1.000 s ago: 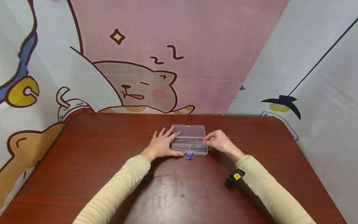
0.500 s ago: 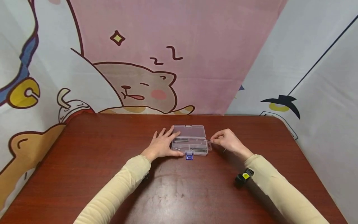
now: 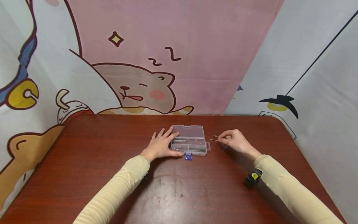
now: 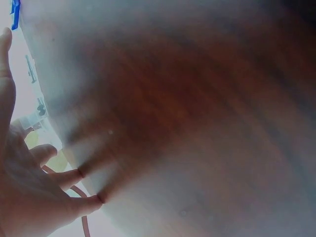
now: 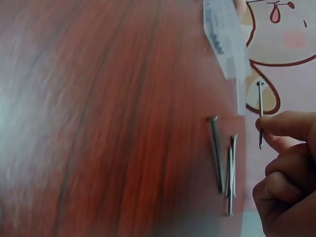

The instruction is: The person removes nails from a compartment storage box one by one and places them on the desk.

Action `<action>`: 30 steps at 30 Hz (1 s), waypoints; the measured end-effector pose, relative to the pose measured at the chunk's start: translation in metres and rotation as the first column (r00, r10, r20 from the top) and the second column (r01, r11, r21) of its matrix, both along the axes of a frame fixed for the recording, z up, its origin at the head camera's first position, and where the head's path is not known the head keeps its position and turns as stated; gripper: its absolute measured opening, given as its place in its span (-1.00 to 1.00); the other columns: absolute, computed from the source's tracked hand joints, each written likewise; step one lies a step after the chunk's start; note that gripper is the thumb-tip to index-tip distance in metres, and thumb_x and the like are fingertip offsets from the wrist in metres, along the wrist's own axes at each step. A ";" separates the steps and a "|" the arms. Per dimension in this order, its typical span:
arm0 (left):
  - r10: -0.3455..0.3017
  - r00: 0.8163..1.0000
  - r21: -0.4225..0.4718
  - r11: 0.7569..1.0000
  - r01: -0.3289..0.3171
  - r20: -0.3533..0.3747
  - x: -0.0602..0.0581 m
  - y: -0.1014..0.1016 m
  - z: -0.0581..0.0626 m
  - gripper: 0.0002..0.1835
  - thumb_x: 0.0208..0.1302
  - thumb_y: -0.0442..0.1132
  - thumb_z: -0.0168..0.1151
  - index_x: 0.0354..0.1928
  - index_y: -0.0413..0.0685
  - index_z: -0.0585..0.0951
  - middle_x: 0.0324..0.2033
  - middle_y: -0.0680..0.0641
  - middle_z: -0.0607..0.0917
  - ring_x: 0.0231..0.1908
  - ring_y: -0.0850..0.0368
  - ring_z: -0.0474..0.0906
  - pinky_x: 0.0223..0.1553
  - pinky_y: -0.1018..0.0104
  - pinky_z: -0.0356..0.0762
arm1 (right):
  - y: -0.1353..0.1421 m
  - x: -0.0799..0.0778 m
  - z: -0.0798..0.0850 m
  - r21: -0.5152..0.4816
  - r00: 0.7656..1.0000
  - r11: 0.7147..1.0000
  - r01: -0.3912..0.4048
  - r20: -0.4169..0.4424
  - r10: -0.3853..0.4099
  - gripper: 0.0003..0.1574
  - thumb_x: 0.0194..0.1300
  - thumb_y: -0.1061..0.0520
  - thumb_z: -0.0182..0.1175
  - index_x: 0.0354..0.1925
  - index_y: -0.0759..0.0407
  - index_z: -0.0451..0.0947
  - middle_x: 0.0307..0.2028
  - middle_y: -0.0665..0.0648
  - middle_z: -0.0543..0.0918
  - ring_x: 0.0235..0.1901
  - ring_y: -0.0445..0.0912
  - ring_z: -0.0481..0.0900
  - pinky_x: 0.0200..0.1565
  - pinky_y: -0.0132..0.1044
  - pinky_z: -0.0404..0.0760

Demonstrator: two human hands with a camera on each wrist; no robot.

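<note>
Three loose nails (image 5: 224, 165), perhaps, beside right hand (image 5: 286, 173); wrist view only.

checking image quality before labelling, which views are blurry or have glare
Head view: sharp, with soft glare on the table near the camera and wide-angle bending at the edges. Left wrist view: heavily blurred, the left hand and wood smeared. Right wrist view: the nails fairly crisp, the clear box blurred.

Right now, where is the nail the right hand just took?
In the head view, the nail is pinched in the right hand, just right of the clear box.
</note>
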State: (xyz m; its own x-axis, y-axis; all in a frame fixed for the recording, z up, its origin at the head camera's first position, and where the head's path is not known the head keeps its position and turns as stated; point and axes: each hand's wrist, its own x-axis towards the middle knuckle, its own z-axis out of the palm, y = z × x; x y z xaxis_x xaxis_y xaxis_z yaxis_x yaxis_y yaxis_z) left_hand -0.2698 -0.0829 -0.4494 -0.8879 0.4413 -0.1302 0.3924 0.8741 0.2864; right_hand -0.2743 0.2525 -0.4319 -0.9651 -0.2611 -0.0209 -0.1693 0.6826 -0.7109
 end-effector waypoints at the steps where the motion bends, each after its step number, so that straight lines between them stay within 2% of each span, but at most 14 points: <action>1: 0.000 1.000 0.000 1.000 0.000 0.001 0.000 0.000 0.000 0.10 -0.10 0.53 0.23 0.50 0.30 0.15 0.51 -0.01 -0.09 0.43 -0.25 -0.10 0.30 -0.28 -0.17 | 0.002 0.000 -0.001 0.009 1.000 1.000 0.004 -0.009 -0.004 -0.89 0.23 0.20 0.30 -0.31 0.24 0.71 -0.48 0.01 0.59 -0.55 -0.19 0.28 -0.46 -0.33 0.27; 6: -0.001 1.000 0.004 1.000 0.001 0.001 0.000 -0.001 -0.001 0.10 -0.11 0.54 0.23 0.49 0.30 0.16 0.51 -0.01 -0.08 0.43 -0.25 -0.09 0.30 -0.29 -0.17 | 0.010 -0.001 -0.006 0.042 0.999 0.999 0.010 -0.045 -0.009 -0.89 0.24 0.21 0.28 -0.31 0.24 0.70 -0.70 -0.11 0.34 -0.66 -0.24 0.14 -0.55 -0.34 0.16; 9: -0.001 1.000 -0.005 1.000 0.001 0.001 0.000 -0.001 0.000 0.11 -0.11 0.55 0.22 0.50 0.31 0.15 0.51 -0.01 -0.09 0.43 -0.25 -0.09 0.30 -0.28 -0.17 | 0.014 -0.001 -0.009 0.048 0.999 0.999 0.001 -0.054 0.001 -0.88 0.25 0.22 0.26 -0.30 0.26 0.69 -0.75 -0.12 0.25 -0.69 -0.26 0.12 -0.58 -0.34 0.14; 21: -0.006 1.000 0.007 1.000 0.006 -0.025 0.001 0.000 0.003 0.09 -0.11 0.53 0.24 0.48 0.27 0.20 0.50 -0.05 -0.03 0.41 -0.28 -0.03 0.29 -0.30 -0.13 | 0.022 -0.006 -0.017 0.064 0.995 0.998 0.000 -0.101 0.006 -0.90 0.25 0.26 0.26 -0.29 0.28 0.69 -0.75 -0.09 0.29 -0.73 -0.27 0.16 -0.61 -0.36 0.14; 30: -0.007 1.000 -0.003 1.000 0.007 -0.011 0.002 0.000 0.002 0.10 -0.10 0.53 0.23 0.49 0.27 0.17 0.50 -0.05 -0.05 0.41 -0.26 -0.04 0.30 -0.28 -0.14 | 0.024 -0.010 -0.023 0.109 0.991 0.994 -0.009 -0.135 0.024 -0.93 0.22 0.30 0.27 -0.32 0.26 0.68 -0.75 -0.09 0.32 -0.71 -0.24 0.21 -0.60 -0.37 0.16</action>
